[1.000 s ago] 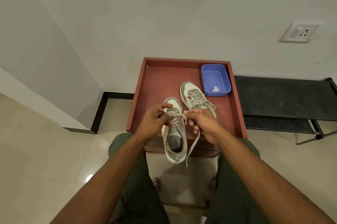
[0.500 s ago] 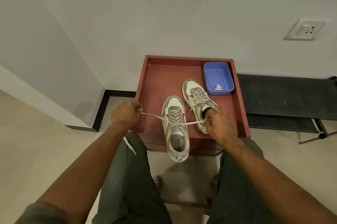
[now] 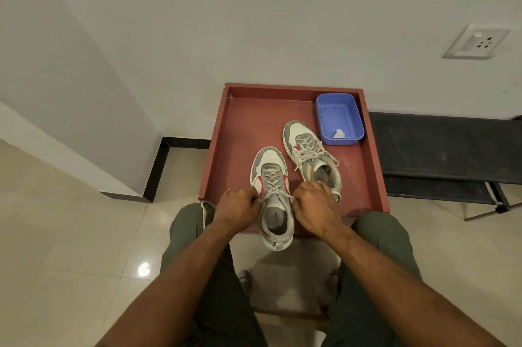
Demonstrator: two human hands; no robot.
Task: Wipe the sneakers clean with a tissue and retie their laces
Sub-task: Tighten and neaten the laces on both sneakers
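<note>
Sneaker (image 3: 275, 200) nearest, heel overhanging the red tray (image 3: 240, 120) front edge: left hand (image 3: 240, 207) & right hand (image 3: 316, 205) each clenched on a lace end at its collar, knot not yet formed. Far sneaker (image 3: 309, 154) looks tied already. Blue tub (image 3: 339, 118) holds a used tissue (image 3: 339, 133), so wiping prob done.

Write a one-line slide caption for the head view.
Both hands, left hand and right hand, grip the near sneaker laces on a red tray; second sneaker already tied.

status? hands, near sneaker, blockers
Left hand and right hand each pinch a lace end beside the near grey-and-white sneaker. No bow tied yet. Far sneaker laced. Nothing obstructing.
</note>
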